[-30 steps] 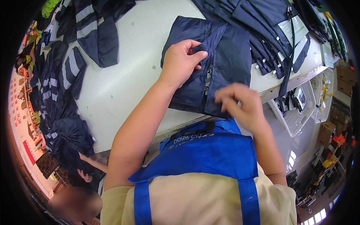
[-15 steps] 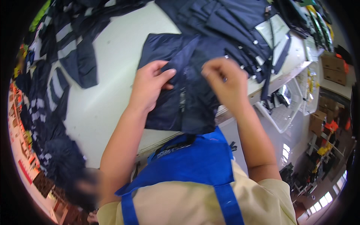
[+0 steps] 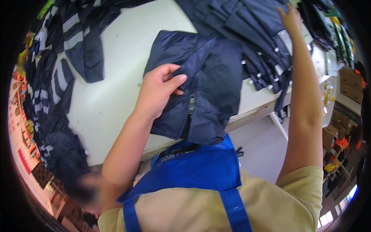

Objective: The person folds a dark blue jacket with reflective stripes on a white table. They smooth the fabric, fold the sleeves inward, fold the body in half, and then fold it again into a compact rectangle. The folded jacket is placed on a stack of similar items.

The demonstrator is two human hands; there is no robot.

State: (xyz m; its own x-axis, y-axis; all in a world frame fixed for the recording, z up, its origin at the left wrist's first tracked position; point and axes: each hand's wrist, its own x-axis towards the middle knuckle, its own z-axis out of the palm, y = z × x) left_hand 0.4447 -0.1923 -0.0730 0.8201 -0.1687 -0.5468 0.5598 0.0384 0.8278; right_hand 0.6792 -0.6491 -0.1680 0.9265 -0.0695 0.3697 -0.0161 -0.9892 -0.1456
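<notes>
A folded navy jacket [image 3: 218, 85] lies near the table's front edge, its zip running down the middle toward me. My left hand [image 3: 162, 87] pinches the loose front flap beside the zip between thumb and fingers. Far to the right, my right hand [image 3: 291, 18] is stretched out over the upper end of a spread of dark folded garments [image 3: 247, 23]. Its thumb and forefinger are apart, and I see nothing held between them. White tags [image 3: 279, 69] stick out along the near edge of those garments.
Dark garments with grey stripes [image 3: 73, 34] are heaped along the table's left side. Part of a person [image 3: 89, 189] shows at lower left. Green and yellow packets [image 3: 342, 36] stand at the far right, above cardboard boxes [image 3: 351, 83]. The white table [image 3: 116, 100] ends in front of me.
My right hand has left the jacket and swung far to the right, over the stacked garments. The left hand keeps its pinch on the flap. The whole view has shifted slightly.
</notes>
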